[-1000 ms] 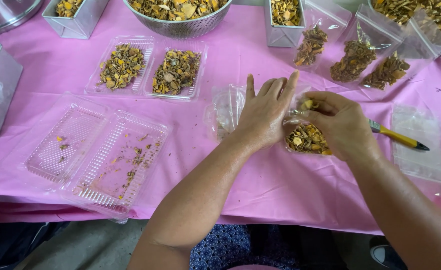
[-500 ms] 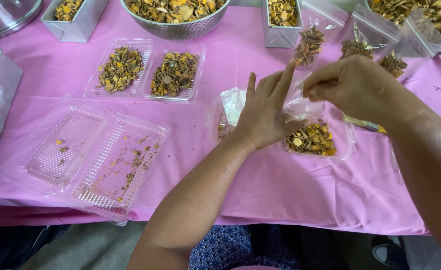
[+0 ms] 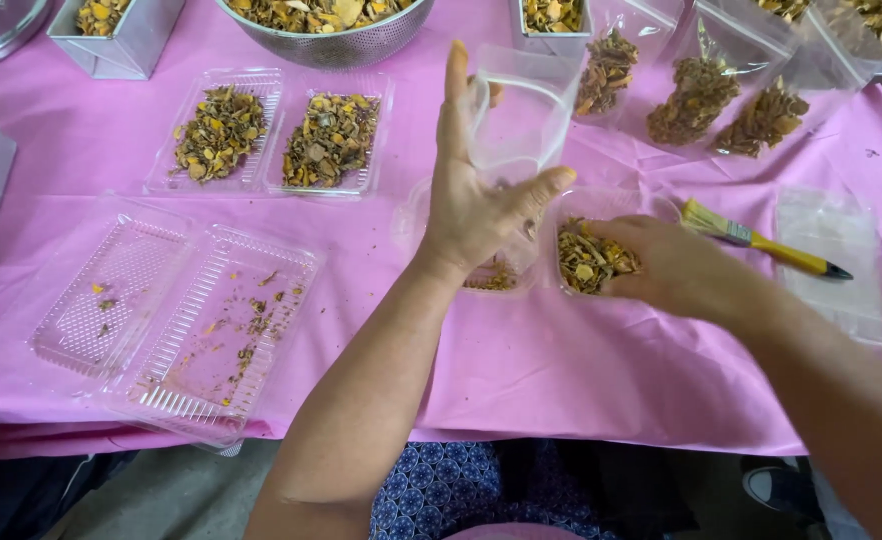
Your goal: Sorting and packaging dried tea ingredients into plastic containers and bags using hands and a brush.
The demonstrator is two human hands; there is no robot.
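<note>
While the small clear plastic bag (image 3: 521, 120) stands upright above the pink tablecloth (image 3: 581, 370), I hold it by its edge in my left hand (image 3: 476, 200), fingers stretched up, thumb out to the side against its lower corner; my right hand (image 3: 661, 265) is cupped with fingers curled over the dried yellow-brown herb pieces (image 3: 586, 262) in the clear tray (image 3: 611, 205) just beside the bag. Near that hand lies a yellow-handled brush (image 3: 761, 240); two filled trays (image 3: 271, 135) sit farther left, an emptied double tray (image 3: 171, 320) lies nearer me, and filled bags (image 3: 721, 100) lean at the far edge.
</note>
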